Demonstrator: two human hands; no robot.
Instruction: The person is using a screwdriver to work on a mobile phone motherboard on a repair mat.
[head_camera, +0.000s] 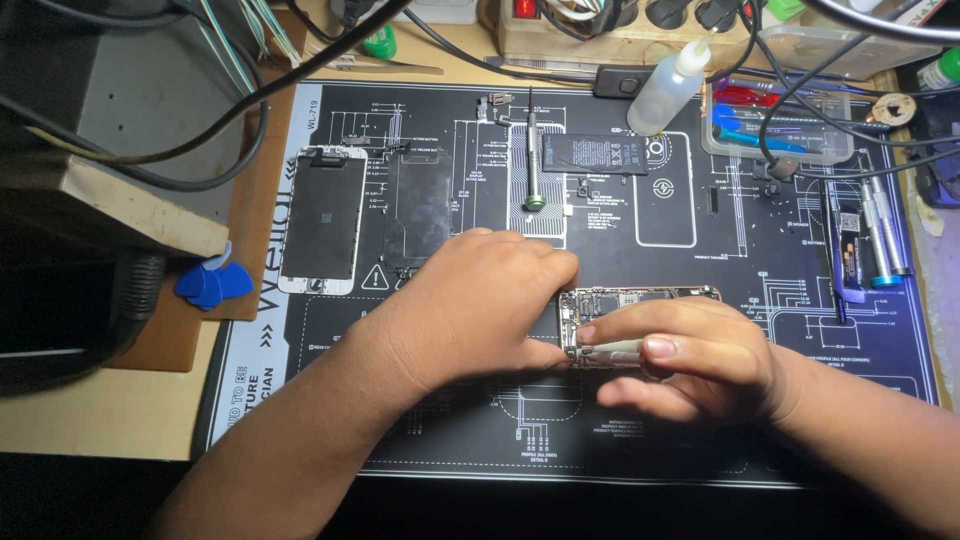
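Observation:
An opened phone body (640, 300) with bare circuitry lies on the black repair mat (700, 440). My left hand (470, 310) rests on the phone's left end and holds it down. My right hand (690, 360) grips a slim pale tool (610, 350), its tip against the phone's lower left edge. Most of the phone's lower half is hidden under my fingers.
A detached white-framed screen (322, 220) lies at the mat's left. A black battery (595, 153), a screwdriver (531, 150) and a clear squeeze bottle (670, 85) sit further back. A clear tray of tools (775, 125) and more screwdrivers (880, 240) are on the right; blue picks (212, 283) on the left.

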